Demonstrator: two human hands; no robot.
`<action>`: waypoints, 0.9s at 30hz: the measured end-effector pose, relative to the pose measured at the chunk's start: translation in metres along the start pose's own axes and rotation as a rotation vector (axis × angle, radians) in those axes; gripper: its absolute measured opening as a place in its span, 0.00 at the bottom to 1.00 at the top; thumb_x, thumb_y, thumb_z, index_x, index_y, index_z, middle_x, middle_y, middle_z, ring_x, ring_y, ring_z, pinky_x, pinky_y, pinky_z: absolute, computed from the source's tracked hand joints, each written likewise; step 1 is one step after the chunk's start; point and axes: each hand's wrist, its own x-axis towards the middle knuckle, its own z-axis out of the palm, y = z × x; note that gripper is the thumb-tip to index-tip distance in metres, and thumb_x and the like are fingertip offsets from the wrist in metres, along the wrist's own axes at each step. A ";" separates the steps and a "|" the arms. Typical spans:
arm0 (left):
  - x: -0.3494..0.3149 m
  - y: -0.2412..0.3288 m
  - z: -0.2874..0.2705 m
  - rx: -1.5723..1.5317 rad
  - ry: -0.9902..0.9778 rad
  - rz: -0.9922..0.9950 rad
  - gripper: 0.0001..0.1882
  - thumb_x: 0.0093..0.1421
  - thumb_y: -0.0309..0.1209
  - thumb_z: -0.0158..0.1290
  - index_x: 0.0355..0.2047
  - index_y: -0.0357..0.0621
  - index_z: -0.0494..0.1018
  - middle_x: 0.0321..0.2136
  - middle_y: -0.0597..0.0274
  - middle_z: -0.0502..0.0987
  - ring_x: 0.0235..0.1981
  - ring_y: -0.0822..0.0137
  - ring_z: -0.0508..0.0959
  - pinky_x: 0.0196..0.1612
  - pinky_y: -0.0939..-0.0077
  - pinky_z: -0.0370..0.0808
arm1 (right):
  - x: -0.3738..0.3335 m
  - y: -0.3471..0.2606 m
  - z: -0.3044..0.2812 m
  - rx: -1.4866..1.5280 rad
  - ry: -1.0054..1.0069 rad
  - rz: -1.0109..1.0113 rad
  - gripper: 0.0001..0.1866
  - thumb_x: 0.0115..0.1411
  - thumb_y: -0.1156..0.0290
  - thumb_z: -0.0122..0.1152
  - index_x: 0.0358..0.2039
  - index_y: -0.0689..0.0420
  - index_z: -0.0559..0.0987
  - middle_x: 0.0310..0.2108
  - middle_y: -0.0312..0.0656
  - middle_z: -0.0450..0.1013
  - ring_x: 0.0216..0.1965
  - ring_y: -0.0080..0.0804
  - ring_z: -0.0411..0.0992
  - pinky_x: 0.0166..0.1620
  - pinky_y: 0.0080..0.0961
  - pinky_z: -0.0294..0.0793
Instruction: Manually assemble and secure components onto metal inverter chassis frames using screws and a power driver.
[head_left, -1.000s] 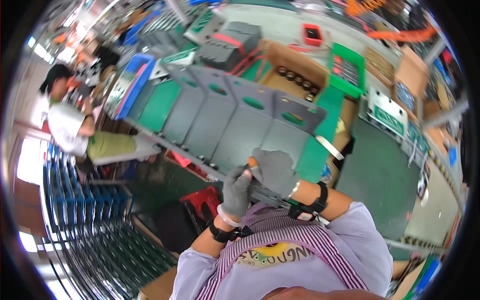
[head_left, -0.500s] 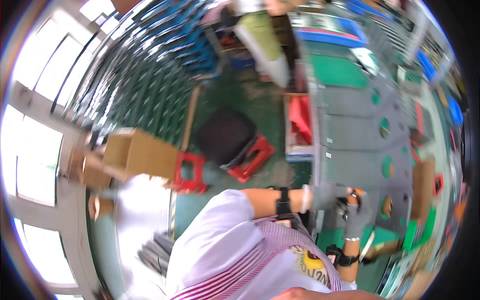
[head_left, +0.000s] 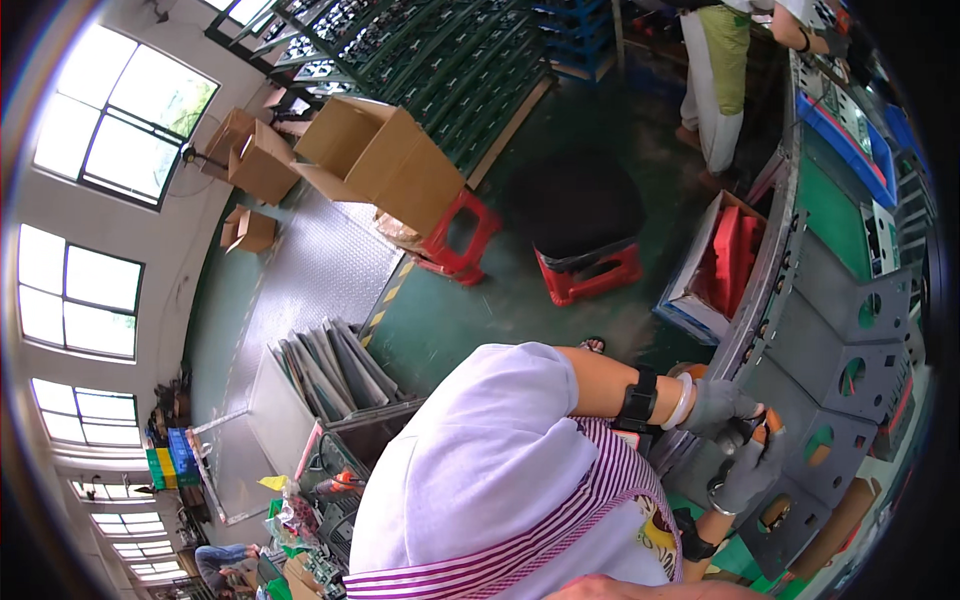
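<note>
My left hand [head_left: 718, 404], in a grey glove, is closed, its fingertips meeting those of my right hand. My right hand [head_left: 752, 472], gloved in grey with bare or orange-tipped fingers, is bent in against it. Something small and dark seems to sit between the fingers, too small and covered to name. Both hands are above the near end of the workbench, close to a row of bent grey sheet-metal panels [head_left: 840, 432] with round holes. A dark panel [head_left: 783, 532] lies nearest my right hand.
Beside the bench edge [head_left: 757, 345] stands a carton [head_left: 690, 296] with red pieces. A black-covered red stool [head_left: 590, 272] and a cardboard box [head_left: 385, 160] on a red stool [head_left: 462, 240] stand on the floor. Behind me is a cart of flat sheets [head_left: 325, 372]. Another person [head_left: 715, 85] works farther along.
The view has swung left, so the bench and stools appear farther right and more windows and floor show. My hands stay together, fingers still closed.
</note>
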 end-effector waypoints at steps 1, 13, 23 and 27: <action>-0.001 0.000 -0.001 0.015 0.016 0.023 0.19 0.57 0.42 0.46 0.32 0.34 0.70 0.23 0.54 0.73 0.19 0.65 0.74 0.23 0.71 0.74 | 0.001 -0.002 0.002 0.026 0.065 0.017 0.15 0.53 0.76 0.46 0.42 0.64 0.70 0.41 0.45 0.69 0.41 0.32 0.68 0.45 0.25 0.64; 0.009 -0.017 -0.028 -0.112 -0.121 -0.111 0.18 0.59 0.40 0.44 0.38 0.36 0.67 0.31 0.56 0.73 0.28 0.65 0.75 0.32 0.71 0.72 | -0.003 0.012 -0.002 -0.187 -0.002 -0.020 0.11 0.47 0.68 0.56 0.33 0.54 0.76 0.23 0.43 0.69 0.25 0.42 0.68 0.30 0.31 0.67; 0.027 -0.029 -0.019 -0.007 -0.139 -0.241 0.20 0.59 0.44 0.43 0.44 0.41 0.65 0.36 0.63 0.72 0.33 0.71 0.71 0.36 0.76 0.67 | -0.011 0.013 -0.024 -0.017 0.040 -0.039 0.16 0.42 0.71 0.55 0.35 0.58 0.72 0.28 0.44 0.68 0.29 0.40 0.67 0.31 0.29 0.68; 0.030 -0.030 -0.011 -0.042 -0.227 -0.301 0.20 0.59 0.44 0.43 0.43 0.41 0.66 0.35 0.63 0.72 0.33 0.71 0.72 0.36 0.75 0.68 | -0.017 0.020 -0.026 0.019 0.156 0.114 0.15 0.42 0.70 0.55 0.33 0.58 0.72 0.24 0.44 0.67 0.26 0.40 0.66 0.29 0.30 0.66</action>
